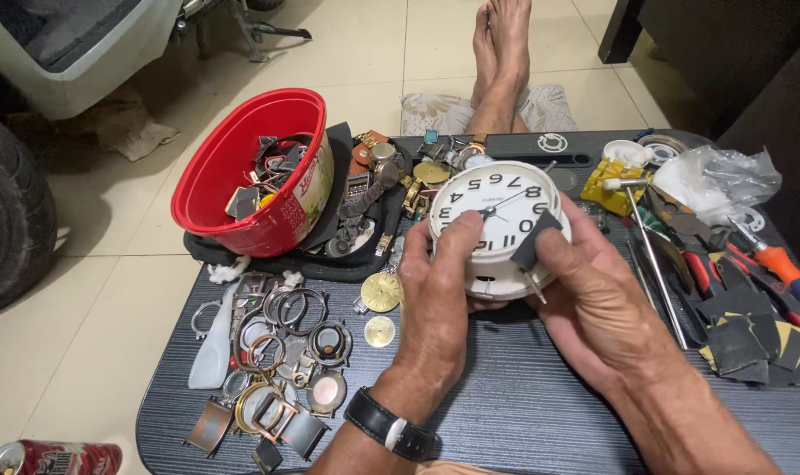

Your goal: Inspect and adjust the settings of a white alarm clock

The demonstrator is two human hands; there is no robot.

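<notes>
Dark wood-grain low table [523, 413] — littered with parts. Red oval plastic tub [233, 163] of scrap sits far left. Round white plastic clock [499, 224], held just above table centre: left hand [435, 303] grips its left rim, right hand [594, 299] pinches a small dark sandpaper square [534, 242] against its face.

My left hand [435, 299] is raised, fingers curled forward, thumb up, watch-strapped wrist below. My right hand [598, 299] sits just beside it, thumb and forefinger pinched together.
</notes>
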